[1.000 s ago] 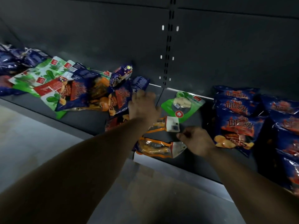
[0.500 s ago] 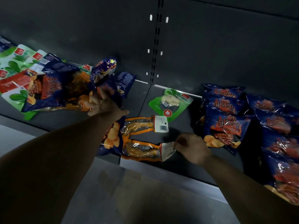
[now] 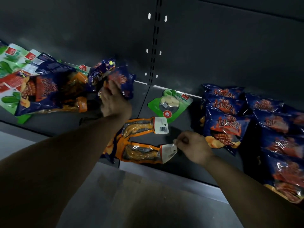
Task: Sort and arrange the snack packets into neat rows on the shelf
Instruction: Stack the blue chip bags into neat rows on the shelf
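Observation:
My left hand (image 3: 114, 100) reaches into a loose pile at the shelf's middle left and grips a blue chip packet (image 3: 121, 79), lifting its lower edge. My right hand (image 3: 194, 146) pinches the white header of the nearer orange packet (image 3: 143, 153) at the shelf's front. A second orange packet (image 3: 144, 126) lies just behind it. A green packet (image 3: 170, 105) lies flat further back. Neat rows of blue chip packets (image 3: 225, 124) fill the right side.
Green and red leaf-print packets (image 3: 11, 74) and a purple packet (image 3: 102, 69) lie jumbled at the left. The dark shelf (image 3: 52, 122) has a grey front lip (image 3: 164, 176). A slotted upright (image 3: 154, 46) runs up the back panel.
My left hand moved from the middle of the pile to the blue packet further back and took hold of it. My right hand stayed on the nearer orange packet's header.

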A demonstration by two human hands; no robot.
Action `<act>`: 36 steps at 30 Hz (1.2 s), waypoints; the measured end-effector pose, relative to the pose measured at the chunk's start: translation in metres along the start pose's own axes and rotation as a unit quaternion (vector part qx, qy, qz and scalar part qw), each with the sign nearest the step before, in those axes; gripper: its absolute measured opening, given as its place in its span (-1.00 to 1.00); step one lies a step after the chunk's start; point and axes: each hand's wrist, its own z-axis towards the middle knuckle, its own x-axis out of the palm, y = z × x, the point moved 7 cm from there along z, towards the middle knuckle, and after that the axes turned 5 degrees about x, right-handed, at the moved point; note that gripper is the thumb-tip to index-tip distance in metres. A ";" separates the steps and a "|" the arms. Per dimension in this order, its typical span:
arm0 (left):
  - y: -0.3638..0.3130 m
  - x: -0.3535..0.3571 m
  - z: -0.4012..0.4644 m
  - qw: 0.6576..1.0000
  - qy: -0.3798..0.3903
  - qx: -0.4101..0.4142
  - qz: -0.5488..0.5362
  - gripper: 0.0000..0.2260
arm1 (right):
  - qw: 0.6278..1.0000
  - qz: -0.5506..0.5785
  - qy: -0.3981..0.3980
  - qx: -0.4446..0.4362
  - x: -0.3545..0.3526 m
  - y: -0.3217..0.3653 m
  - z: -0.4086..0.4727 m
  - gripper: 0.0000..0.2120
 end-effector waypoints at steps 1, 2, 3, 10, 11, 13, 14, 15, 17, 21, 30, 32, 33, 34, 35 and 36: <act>-0.015 0.003 -0.008 1.000 0.022 0.020 -0.009 -0.19 | 0.999 0.032 -0.016 0.003 -0.005 0.003 0.000 -0.88; -0.034 0.005 -0.018 0.997 0.046 0.050 -0.026 -0.19 | 0.996 0.085 -0.027 0.011 -0.010 0.007 0.001 -0.86; -0.056 0.006 -0.028 0.994 0.055 0.083 -0.039 -0.19 | 0.987 0.154 -0.031 0.021 -0.015 0.012 0.000 -0.81; -0.124 0.050 -0.098 0.977 0.136 0.150 -0.061 -0.24 | 0.867 0.495 0.026 -0.051 -0.047 0.051 -0.010 -0.68; -0.128 0.054 -0.105 0.977 0.131 0.151 -0.075 -0.27 | 0.860 0.508 0.020 -0.047 -0.050 0.049 -0.011 -0.68; -0.134 0.060 -0.113 0.974 0.132 0.159 -0.090 -0.28 | 0.855 0.518 -0.024 -0.016 -0.056 0.037 -0.010 -0.68; -0.138 0.063 -0.118 0.970 0.142 0.177 -0.085 -0.24 | 0.856 0.514 -0.055 0.006 -0.060 0.026 -0.008 -0.69; -0.143 0.067 -0.123 0.963 0.157 0.204 -0.077 -0.19 | 0.858 0.505 -0.086 0.027 -0.065 0.017 -0.008 -0.71; -0.150 0.069 -0.131 0.948 0.188 0.249 -0.069 -0.05 | 0.865 0.483 -0.126 0.054 -0.078 -0.003 -0.009 -0.81; -0.151 0.053 -0.120 0.943 0.151 0.271 -0.122 0.05 | 0.888 0.445 -0.086 0.081 -0.107 -0.036 -0.013 -0.91; -0.132 0.091 -0.119 0.801 0.474 0.058 -0.362 -0.39 | 0.891 0.417 0.118 0.132 -0.110 -0.069 -0.036 -0.78; -0.135 0.101 -0.143 0.780 0.504 0.057 -0.366 -0.63 | 0.898 0.404 0.094 0.150 -0.106 -0.078 -0.036 -0.67; -0.139 0.108 -0.151 0.785 0.491 0.060 -0.372 -0.68 | 0.905 0.388 0.067 0.161 -0.107 -0.084 -0.037 -0.61; -0.140 0.112 -0.158 0.796 0.471 0.062 -0.376 -0.70 | 0.914 0.366 0.037 0.170 -0.109 -0.088 -0.036 -0.54; -0.140 0.118 -0.161 0.804 0.450 0.058 -0.386 -0.70 | 0.924 0.339 0.012 0.175 -0.111 -0.092 -0.035 -0.45; -0.140 0.125 -0.166 0.806 0.440 0.050 -0.393 -0.69 | 0.936 0.307 -0.009 0.171 -0.114 -0.095 -0.035 -0.41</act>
